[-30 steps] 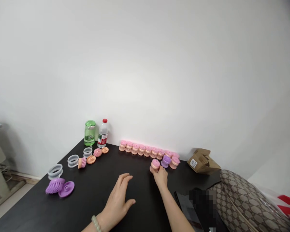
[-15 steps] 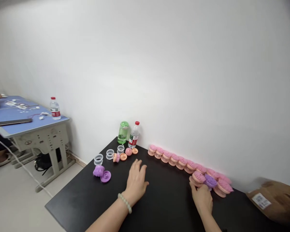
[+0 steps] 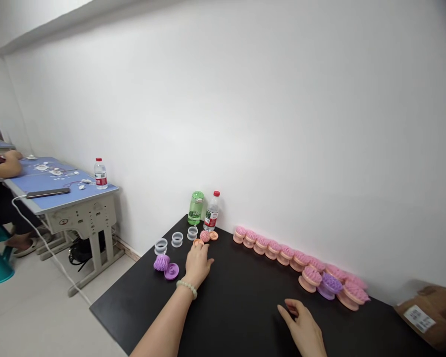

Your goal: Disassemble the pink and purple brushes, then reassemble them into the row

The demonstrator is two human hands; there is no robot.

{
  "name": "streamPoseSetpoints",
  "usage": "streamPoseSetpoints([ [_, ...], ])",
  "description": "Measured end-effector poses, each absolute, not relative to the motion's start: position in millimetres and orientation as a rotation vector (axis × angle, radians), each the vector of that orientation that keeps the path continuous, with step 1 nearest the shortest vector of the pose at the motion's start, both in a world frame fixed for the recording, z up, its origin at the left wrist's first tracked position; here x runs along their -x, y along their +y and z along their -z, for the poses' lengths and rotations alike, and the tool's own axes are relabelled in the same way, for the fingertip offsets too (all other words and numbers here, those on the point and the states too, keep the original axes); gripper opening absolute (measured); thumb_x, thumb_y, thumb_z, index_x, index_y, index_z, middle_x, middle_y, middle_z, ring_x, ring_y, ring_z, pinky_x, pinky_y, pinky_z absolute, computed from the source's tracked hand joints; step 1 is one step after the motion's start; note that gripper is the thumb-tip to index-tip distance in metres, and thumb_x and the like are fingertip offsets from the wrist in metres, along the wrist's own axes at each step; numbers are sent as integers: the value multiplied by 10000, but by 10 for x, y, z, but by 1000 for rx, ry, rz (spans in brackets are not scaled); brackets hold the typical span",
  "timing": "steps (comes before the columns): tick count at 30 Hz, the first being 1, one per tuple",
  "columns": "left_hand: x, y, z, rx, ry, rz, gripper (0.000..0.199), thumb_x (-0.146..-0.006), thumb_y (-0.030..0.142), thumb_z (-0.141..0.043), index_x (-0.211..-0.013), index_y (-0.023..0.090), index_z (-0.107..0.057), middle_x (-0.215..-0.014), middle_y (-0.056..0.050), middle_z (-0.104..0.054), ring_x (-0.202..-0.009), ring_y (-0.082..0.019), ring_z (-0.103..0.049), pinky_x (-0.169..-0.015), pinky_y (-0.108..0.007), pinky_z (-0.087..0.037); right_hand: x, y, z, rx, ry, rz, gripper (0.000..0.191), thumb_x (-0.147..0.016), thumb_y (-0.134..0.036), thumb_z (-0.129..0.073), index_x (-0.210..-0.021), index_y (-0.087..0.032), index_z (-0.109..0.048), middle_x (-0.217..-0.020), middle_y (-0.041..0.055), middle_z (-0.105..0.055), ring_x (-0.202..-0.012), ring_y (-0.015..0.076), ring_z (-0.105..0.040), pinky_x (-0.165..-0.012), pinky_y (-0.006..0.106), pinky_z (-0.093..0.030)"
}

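My left hand [image 3: 197, 264] reaches over the far end of the black table, its fingertips on a peach disc [image 3: 198, 242] beside a pink spiky ball [image 3: 204, 236]. Whether it grips the disc is hidden. My right hand [image 3: 301, 325] rests open on the tabletop, holding nothing. A row of pink-bristled brushes on peach bases [image 3: 278, 253] runs along the wall, beyond that hand. A purple-bristled brush [image 3: 330, 284] stands at the row's right end. Near my left hand lie a purple bristled head [image 3: 161, 263] and a purple disc [image 3: 171, 271].
Clear plastic rings [image 3: 177, 239] stand near a green bottle [image 3: 195, 208] and a water bottle [image 3: 211, 211]. A cardboard parcel [image 3: 429, 317] sits at right. Left of the table, a person's hand [image 3: 13, 163] rests at a blue desk [image 3: 59, 184].
The view has swung left. My right hand has let go of the peach brush and drawn back toward me, while my left hand has moved forward onto the small pieces.
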State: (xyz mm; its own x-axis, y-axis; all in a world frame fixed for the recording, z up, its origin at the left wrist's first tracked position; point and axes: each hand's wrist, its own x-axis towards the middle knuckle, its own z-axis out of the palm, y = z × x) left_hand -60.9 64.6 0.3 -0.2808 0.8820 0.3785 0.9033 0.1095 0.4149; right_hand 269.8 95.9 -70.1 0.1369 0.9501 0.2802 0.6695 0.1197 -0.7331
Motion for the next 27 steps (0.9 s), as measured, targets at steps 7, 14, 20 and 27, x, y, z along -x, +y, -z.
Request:
streamPoseSetpoints([
  [7, 643, 714, 8, 1726, -2336, 970, 296, -938, 251, -534, -1210, 188, -633, -1386, -118, -556, -1267, -298, -495, -1019, -415, -439, -2620, 793, 754, 1547, -1639, -531, 390, -650, -595, -571, -783, -246, -681, -920, 122, -749, -935, 354, -692, -835, 481, -550],
  [14, 901, 831, 63, 1338, -2539, 885, 529, -891, 204, -579, -1406, 121, -490, -1584, -244, -257, -1466, -429, -209, -1093, -538, -333, -2459, 679, 825, 1414, -1712, -446, 346, -737, -543, -581, -886, -255, -702, -978, 106, -735, -943, 335, -679, -803, 469, -578],
  [20, 974, 749, -43, 1429, -2615, 764, 354, -874, 241, -612, -1211, 131, -609, -1361, -221, -510, -1272, -389, -443, -963, -488, -413, -2163, 519, 835, 1167, -1954, -377, 289, -840, -403, -585, -1076, -271, -685, -1128, 89, -693, -1089, 306, -635, -933, 472, -548],
  [27, 627, 578, -96, 1971, -2522, 653, 223, -762, 143, -696, -979, 181, -660, -1064, -97, -632, -976, -271, -605, -798, -338, -449, -2209, 510, 813, 1188, -1990, -412, 275, -867, -353, -562, -1100, -250, -664, -1151, 100, -664, -1100, 308, -611, -935, 496, -535],
])
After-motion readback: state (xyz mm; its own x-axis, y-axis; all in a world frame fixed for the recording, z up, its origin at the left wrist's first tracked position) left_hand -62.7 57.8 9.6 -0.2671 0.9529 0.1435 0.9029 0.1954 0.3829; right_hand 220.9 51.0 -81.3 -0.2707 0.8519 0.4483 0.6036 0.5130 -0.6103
